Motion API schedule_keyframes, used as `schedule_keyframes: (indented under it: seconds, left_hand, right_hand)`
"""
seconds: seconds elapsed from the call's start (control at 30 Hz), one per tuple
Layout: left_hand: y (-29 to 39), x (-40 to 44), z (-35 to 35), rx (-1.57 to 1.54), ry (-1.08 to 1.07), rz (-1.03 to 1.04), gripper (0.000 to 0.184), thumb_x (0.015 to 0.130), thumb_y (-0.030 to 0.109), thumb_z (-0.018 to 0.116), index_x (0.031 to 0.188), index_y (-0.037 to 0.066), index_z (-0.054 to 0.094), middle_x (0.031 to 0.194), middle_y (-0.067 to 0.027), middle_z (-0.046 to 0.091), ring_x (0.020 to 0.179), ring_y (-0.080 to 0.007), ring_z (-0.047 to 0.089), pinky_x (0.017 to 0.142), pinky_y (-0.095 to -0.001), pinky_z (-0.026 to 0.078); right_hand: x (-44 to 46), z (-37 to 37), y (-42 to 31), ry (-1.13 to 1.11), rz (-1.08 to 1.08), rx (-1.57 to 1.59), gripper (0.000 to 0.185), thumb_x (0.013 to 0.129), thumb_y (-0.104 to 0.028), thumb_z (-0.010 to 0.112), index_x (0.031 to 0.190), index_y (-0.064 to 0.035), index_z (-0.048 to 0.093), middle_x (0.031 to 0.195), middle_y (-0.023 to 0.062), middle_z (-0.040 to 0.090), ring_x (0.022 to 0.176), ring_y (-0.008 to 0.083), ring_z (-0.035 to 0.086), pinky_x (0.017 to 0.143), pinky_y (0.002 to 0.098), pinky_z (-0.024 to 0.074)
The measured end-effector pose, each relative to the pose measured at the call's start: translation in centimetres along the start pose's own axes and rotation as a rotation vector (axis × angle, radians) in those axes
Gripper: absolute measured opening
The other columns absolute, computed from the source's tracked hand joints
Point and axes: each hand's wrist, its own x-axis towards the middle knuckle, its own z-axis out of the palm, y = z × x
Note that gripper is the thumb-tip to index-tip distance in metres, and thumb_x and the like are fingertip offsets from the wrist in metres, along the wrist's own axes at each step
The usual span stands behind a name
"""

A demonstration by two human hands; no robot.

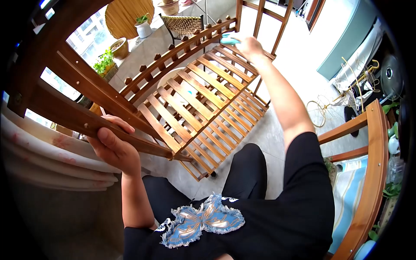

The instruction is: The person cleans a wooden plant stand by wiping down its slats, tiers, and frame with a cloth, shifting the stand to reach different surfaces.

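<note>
A slatted wooden rack (197, 99) with two tiers stands in front of my knees, tilted across the view. My left hand (113, 147) is closed around one of its dark wooden posts (65, 106) at the left, thumb on the near side and fingers over the far edge. At the rack's far right corner, my right arm is stretched out. The right hand (250, 47) is closed on a turquoise cloth (229, 40), which lies by the end of the knobbed back rail (173, 54). Its fingers are partly blurred.
Potted plants (104, 65) and a woven chair (184, 26) are beyond the rack by the window. A pale curtain (52, 151) hangs at the left. On the right are a wooden chair (375, 151) with a striped cushion and a tangle of wire hangers (353, 86).
</note>
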Motion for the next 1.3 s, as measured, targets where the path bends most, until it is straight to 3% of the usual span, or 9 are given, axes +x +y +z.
schedule_keyframes:
  seconds: [0.03,0.2,0.43,0.47,0.7,0.87,1.0,1.13,1.3]
  left_hand:
    - [-0.1,-0.1,-0.1,-0.026,-0.006,-0.029,0.037,0.113,0.038,0.033,0.101,0.004,0.043,0.067,-0.0059,0.055,0.059,-0.0136,0.054,0.063,-0.0252,0.044]
    - [0.4,0.1,0.1,0.014,0.021,-0.036,0.046,0.113,0.044,0.03,0.094,0.005,0.045,0.066,-0.0044,0.051,0.06,-0.0123,0.049,0.059,-0.0251,0.042]
    - [0.4,-0.4,-0.4,0.016,0.005,-0.069,0.042,0.113,0.042,0.031,0.099,0.004,0.044,0.068,-0.0052,0.055,0.059,-0.0129,0.053,0.063,-0.0258,0.044]
    - [0.1,-0.1,-0.2,0.009,0.009,-0.051,0.043,0.113,0.043,0.031,0.099,0.004,0.044,0.068,-0.0052,0.055,0.059,-0.0128,0.053,0.063,-0.0256,0.044]
    - [0.1,-0.2,-0.1,-0.042,0.023,-0.066,0.042,0.113,0.041,0.031,0.101,0.003,0.044,0.069,-0.0055,0.055,0.061,-0.0128,0.053,0.062,-0.0256,0.045]
    - [0.7,0.0,0.3,-0.018,0.024,-0.036,0.045,0.113,0.043,0.031,0.098,0.003,0.045,0.069,-0.0053,0.054,0.061,-0.0127,0.052,0.062,-0.0252,0.043]
    - [0.6,0.1,0.3,-0.032,0.018,-0.054,0.048,0.113,0.045,0.032,0.095,0.004,0.047,0.067,-0.0047,0.052,0.061,-0.0121,0.05,0.059,-0.0242,0.04]
    - [0.3,0.1,0.0,0.007,0.034,-0.042,0.043,0.113,0.043,0.032,0.1,0.004,0.045,0.068,-0.0052,0.056,0.059,-0.0118,0.053,0.06,-0.0245,0.044]
    - [0.6,-0.1,-0.1,0.027,0.029,-0.045,0.046,0.112,0.046,0.035,0.099,0.004,0.047,0.064,-0.0044,0.054,0.056,-0.0115,0.053,0.055,-0.0227,0.043]
  right_hand:
    - [2.4,4.6,0.6,0.342,-0.264,-0.046,0.033,0.106,-0.021,0.05,0.131,-0.033,0.067,0.103,-0.0006,0.073,0.057,0.0109,0.053,0.05,0.0266,0.0495]
    - [4.1,9.9,-3.0,-0.067,-0.362,-0.14,0.035,0.103,-0.021,0.053,0.131,-0.0357,0.068,0.121,0.0059,0.071,0.107,0.0255,0.07,0.09,0.0374,0.0557]
    - [-6.3,1.3,2.0,-0.384,-0.37,-0.313,0.028,0.1,-0.023,0.059,0.123,-0.0293,0.072,0.115,0.0074,0.075,0.105,0.0272,0.072,0.092,0.0383,0.055]
    - [-11.0,-3.6,1.7,-0.486,-0.026,-0.19,0.022,0.098,-0.024,0.06,0.114,-0.025,0.076,0.11,0.0085,0.076,0.103,0.0272,0.072,0.09,0.038,0.0555]
    - [-17.1,-8.1,16.9,-1.132,0.406,-0.128,0.044,0.074,-0.009,0.074,0.117,-0.0178,0.079,0.109,0.0082,0.078,0.094,0.0196,0.071,0.086,0.0307,0.0562]
    - [-14.2,-10.7,21.1,-0.638,0.526,-0.199,0.045,0.076,-0.007,0.069,0.119,-0.0144,0.078,0.112,0.0116,0.077,0.094,0.0226,0.072,0.088,0.0338,0.0562]
    - [-7.8,-10.4,9.4,-0.091,0.358,-0.048,0.033,0.093,-0.017,0.065,0.125,-0.0185,0.074,0.105,0.0078,0.077,0.083,0.0194,0.07,0.079,0.0338,0.0562]
    - [3.1,-1.2,6.5,0.051,0.096,0.014,0.027,0.1,-0.027,0.059,0.122,-0.0256,0.075,0.11,0.0016,0.077,0.09,0.0215,0.072,0.083,0.0337,0.0549]
    - [6.1,7.7,2.2,-0.113,-0.177,0.182,0.056,0.092,-0.007,0.056,0.139,-0.0362,0.062,0.148,-0.0016,0.058,0.118,0.0304,0.063,0.111,0.0416,0.0466]
